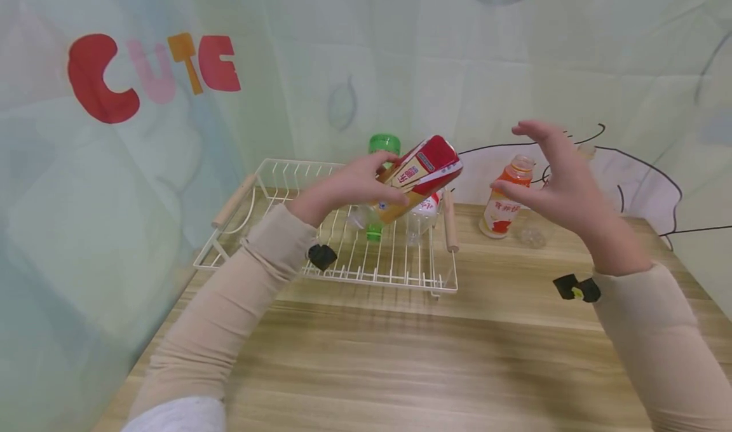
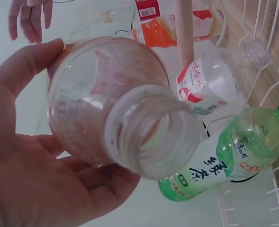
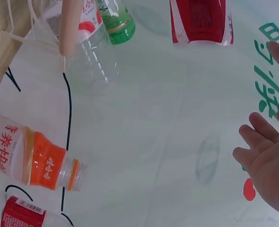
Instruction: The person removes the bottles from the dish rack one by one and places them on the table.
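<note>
My left hand grips a clear plastic bottle with a red and yellow label. The bottle is tilted over the rack, and its uncapped mouth faces the camera in the left wrist view. Beneath it, a white wire dish rack with wooden handles holds a green tea bottle and a clear bottle with a red and white label. To the right, my right hand is raised with thumb and fingers spread, holding nothing. It is nearest to an upright, uncapped bottle with an orange label.
Another clear bottle stands beside the orange-labelled one, partly hidden by my right hand; its red label shows in the right wrist view. Rack and bottles stand on a wood-grain table. Printed curtains hang behind and at the left.
</note>
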`<state>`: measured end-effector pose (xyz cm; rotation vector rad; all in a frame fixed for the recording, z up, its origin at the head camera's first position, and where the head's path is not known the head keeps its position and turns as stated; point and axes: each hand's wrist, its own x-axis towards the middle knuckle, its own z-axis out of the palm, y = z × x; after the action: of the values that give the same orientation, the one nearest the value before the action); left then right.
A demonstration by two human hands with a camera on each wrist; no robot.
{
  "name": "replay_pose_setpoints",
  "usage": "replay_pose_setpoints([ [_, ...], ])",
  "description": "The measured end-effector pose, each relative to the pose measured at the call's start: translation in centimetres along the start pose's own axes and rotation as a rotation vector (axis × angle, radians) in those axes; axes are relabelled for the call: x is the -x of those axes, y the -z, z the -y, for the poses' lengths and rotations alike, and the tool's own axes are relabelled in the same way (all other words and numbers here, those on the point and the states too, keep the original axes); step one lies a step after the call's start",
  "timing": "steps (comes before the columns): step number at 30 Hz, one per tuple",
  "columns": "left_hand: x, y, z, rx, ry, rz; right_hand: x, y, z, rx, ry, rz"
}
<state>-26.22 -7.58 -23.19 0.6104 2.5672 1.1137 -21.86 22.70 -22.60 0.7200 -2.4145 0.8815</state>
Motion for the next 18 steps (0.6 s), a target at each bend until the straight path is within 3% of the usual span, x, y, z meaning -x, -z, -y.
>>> replay_pose_setpoints([
  [12,0.1,-1.9,-1.2,-0.072,-0.052,0.034,-0.3,-2.2,2.5,0.030,0.158,0.135],
  [18,0.2,-2.8,-1.7,-0.069,-0.099,0.062,0.0,-3.2,3.0,-0.006,0.176,0.234],
])
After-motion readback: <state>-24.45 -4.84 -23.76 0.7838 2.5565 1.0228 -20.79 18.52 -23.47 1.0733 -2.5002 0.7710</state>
